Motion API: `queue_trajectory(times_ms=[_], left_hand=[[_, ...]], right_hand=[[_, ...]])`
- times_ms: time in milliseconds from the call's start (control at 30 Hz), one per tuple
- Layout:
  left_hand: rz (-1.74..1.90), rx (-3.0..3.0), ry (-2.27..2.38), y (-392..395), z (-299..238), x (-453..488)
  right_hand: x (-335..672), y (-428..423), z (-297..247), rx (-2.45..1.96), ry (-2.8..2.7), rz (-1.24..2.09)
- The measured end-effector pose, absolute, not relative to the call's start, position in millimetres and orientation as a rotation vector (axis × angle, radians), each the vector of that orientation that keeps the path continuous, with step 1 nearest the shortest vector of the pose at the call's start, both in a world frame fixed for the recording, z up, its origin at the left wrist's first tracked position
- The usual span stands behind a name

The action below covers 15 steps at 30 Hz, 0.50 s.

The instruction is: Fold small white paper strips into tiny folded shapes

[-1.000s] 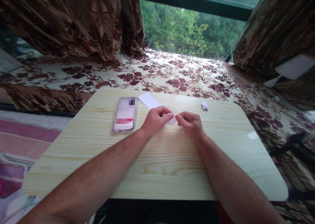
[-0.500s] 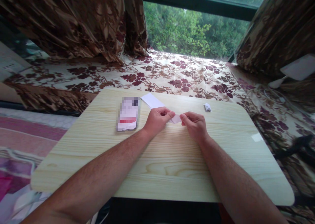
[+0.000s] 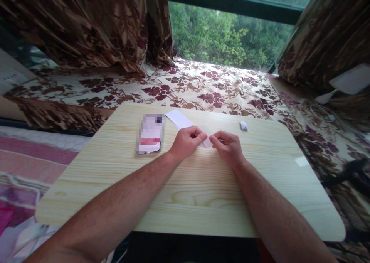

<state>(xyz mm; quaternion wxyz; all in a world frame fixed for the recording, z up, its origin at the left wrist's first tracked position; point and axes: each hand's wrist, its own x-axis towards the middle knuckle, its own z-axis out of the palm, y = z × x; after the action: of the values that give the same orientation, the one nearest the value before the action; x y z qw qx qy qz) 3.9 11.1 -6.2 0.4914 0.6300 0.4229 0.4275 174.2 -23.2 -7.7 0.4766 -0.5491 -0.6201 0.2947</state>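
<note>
Both hands meet near the middle of a light wooden table (image 3: 187, 193). My left hand (image 3: 186, 141) and my right hand (image 3: 228, 147) are each closed in a pinch on a long white paper strip (image 3: 182, 120). The strip runs from between my fingertips back toward the far left. Only its far part and a small bit between my fingers show. A phone (image 3: 150, 134) lies flat just left of my left hand.
A small folded white paper piece (image 3: 243, 126) lies on the table at the far right. Beyond the table spreads a floral cloth (image 3: 202, 85) under a window, with patterned curtains (image 3: 86, 24) on both sides. A white device and cables (image 3: 341, 87) sit at the right.
My hands have drawn closer together on the strip, so less paper shows between the fingertips. The camera view shifted slightly early on.
</note>
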Motion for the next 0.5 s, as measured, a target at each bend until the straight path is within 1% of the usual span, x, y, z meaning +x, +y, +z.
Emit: queue_trajectory(times_ms=[200, 367, 500], left_hand=[[1.116, 1.548, 1.074, 12.1, -6.7, 3.9], [1.132, 1.494, 1.059, 12.5, -7.1, 4.3], [1.128, 1.489, 1.031, 13.4, -8.3, 5.9]], right_hand=[[175.2, -22.7, -8.2, -1.323, -1.445, 0.825], [178.1, -21.6, -7.0, -1.337, -1.435, 0.784], [179.0, -19.9, -6.3, -1.318, -1.369, 0.812]])
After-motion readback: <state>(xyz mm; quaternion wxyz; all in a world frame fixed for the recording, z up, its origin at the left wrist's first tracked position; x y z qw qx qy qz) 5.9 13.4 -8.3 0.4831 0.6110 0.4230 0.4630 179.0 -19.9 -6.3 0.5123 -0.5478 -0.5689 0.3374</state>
